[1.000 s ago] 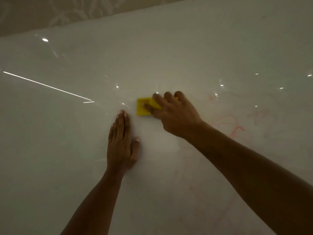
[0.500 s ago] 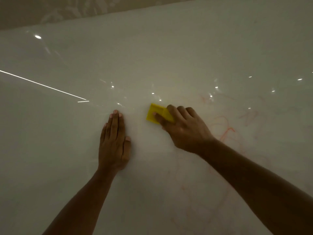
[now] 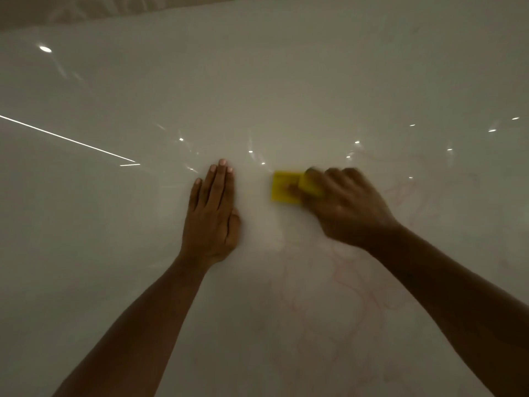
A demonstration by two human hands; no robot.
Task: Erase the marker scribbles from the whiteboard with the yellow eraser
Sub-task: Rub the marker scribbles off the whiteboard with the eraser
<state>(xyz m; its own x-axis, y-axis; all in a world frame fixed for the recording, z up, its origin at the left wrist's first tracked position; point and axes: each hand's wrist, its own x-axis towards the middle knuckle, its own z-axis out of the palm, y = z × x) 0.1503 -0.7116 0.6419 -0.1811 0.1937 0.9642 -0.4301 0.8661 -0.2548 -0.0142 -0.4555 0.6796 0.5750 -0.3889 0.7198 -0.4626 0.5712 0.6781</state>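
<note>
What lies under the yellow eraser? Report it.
The whiteboard lies under the yellow eraser, pressed by the right hand. Faint red scribbles show nearby; any beneath it are covered.

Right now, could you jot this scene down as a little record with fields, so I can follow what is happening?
surface: whiteboard, glossy, dotted with light reflections
tool: yellow eraser, pressed on the board
right hand: gripping the eraser, blurred
left hand: flat on the board, fingers together, apart from the eraser
marks left: faint red scribbles below and right of the eraser
lighting: dim
</note>
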